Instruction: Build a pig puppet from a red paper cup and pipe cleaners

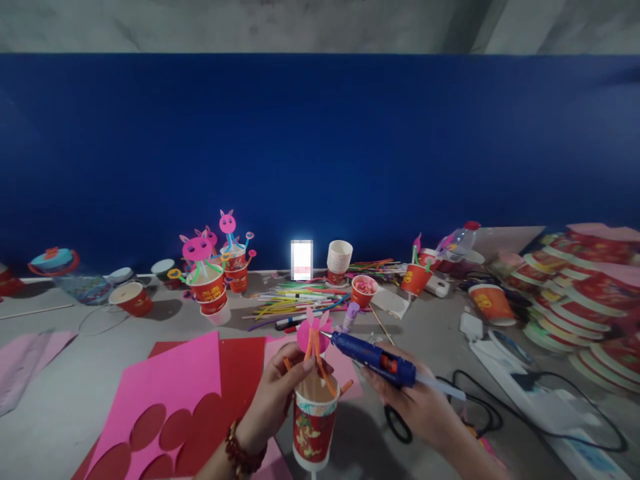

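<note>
My left hand is closed, pinching orange pipe cleaners just below a pink paper head with two ears. The pipe cleaners rise out of a red-and-white paper cup, which stands upright below my fingers. My right hand is wrapped round a blue hot glue gun with a clear glue stick poking from its back. Its nozzle points left and meets, or nearly meets, the pipe cleaners against the head; exact contact is unclear.
Pink sheet with round holes lies over red sheet at left. Finished cup figures, loose pipe cleaners and a purple glue stick sit behind. Scissors, cable, power strip and stacked cups are right.
</note>
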Available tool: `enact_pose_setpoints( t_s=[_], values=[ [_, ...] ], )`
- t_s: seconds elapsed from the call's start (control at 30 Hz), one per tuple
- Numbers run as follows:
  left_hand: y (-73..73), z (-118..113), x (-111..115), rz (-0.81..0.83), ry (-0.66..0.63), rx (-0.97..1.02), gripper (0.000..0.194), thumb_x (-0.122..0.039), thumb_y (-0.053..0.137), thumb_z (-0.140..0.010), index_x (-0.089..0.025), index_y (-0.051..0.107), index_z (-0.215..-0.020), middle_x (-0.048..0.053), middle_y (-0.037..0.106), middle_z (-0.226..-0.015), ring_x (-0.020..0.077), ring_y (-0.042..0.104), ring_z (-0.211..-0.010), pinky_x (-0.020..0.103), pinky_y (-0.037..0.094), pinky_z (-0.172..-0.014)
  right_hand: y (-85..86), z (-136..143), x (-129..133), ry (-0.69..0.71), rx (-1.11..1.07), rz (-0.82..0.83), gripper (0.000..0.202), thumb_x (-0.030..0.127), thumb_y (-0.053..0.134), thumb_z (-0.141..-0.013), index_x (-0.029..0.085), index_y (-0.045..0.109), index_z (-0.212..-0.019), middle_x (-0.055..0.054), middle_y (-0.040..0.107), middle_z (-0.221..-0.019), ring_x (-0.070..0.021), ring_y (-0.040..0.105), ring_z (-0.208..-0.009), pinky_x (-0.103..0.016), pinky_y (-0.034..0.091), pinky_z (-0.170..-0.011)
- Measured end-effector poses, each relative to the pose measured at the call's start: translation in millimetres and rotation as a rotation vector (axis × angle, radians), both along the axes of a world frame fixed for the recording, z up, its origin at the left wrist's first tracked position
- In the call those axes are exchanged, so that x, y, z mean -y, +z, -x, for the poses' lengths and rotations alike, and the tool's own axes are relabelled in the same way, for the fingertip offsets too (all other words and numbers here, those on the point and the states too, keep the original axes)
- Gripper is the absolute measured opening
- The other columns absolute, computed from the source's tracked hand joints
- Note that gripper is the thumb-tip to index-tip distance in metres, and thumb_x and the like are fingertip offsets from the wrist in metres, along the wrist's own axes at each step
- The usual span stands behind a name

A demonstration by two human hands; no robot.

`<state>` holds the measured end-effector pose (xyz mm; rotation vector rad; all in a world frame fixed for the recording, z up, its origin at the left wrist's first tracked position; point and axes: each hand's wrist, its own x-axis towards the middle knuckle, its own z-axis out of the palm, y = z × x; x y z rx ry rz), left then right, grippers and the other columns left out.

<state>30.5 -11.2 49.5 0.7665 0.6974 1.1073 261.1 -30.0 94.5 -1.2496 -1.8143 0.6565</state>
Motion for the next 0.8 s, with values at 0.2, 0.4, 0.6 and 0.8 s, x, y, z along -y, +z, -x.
enact_pose_setpoints(
  t_s=[0.2, 0.4, 0.6, 0.8],
  values=[
    [-3.1, 0.7, 1.0, 0.004, 0.002, 0.009, 0.015, -0.029, 0.080, -0.081, -0.017, 0.073, -0.085, 0.008, 0.080, -0.086, 0.0230, 0.075, -0.079, 0.031, 0.058, -0.076, 3.5, 1.2, 0.0, 0.011, 0.048, -0.023, 0.033, 0.048, 0.054, -0.095, 0.022, 0.062, -0.076, -0.003, 0.064, -0.067, -0.0189, 0.062, -0.060, -0.025, 0.049, -0.052],
    [-3.0, 0.2, -0.4, -0.005, 0.021, -0.002, 0.014, -0.028, 0.080, -0.081, -0.016, 0.073, -0.084, 0.008, 0.079, -0.085, 0.0209, 0.074, -0.077, 0.029, 0.057, -0.074, 2.4, 1.4, -1.2, -0.005, 0.050, -0.081, 0.032, 0.047, 0.054, -0.095, 0.022, 0.065, -0.078, -0.004, 0.066, -0.070, -0.0195, 0.063, -0.062, -0.026, 0.050, -0.055],
    [-2.4, 0.2, -0.8, 0.004, 0.011, 0.016, 0.014, -0.028, 0.080, -0.081, -0.016, 0.073, -0.085, 0.008, 0.080, -0.086, 0.0218, 0.075, -0.078, 0.030, 0.058, -0.076, 3.4, 3.1, -0.4, -0.009, 0.039, -0.074, 0.033, 0.047, 0.055, -0.094, 0.022, 0.067, -0.077, -0.004, 0.066, -0.068, -0.0191, 0.061, -0.058, -0.026, 0.049, -0.051],
    [-4.6, 0.5, 0.4, 0.016, 0.011, 0.037, 0.012, -0.025, 0.080, -0.081, -0.017, 0.071, -0.081, 0.008, 0.081, -0.088, 0.0223, 0.076, -0.082, 0.030, 0.058, -0.079, 2.4, 3.0, 2.4, -0.024, 0.024, -0.048, 0.038, 0.054, 0.054, -0.093, 0.023, 0.067, -0.076, -0.004, 0.068, -0.067, -0.0198, 0.062, -0.058, -0.028, 0.051, -0.055]
  ],
)
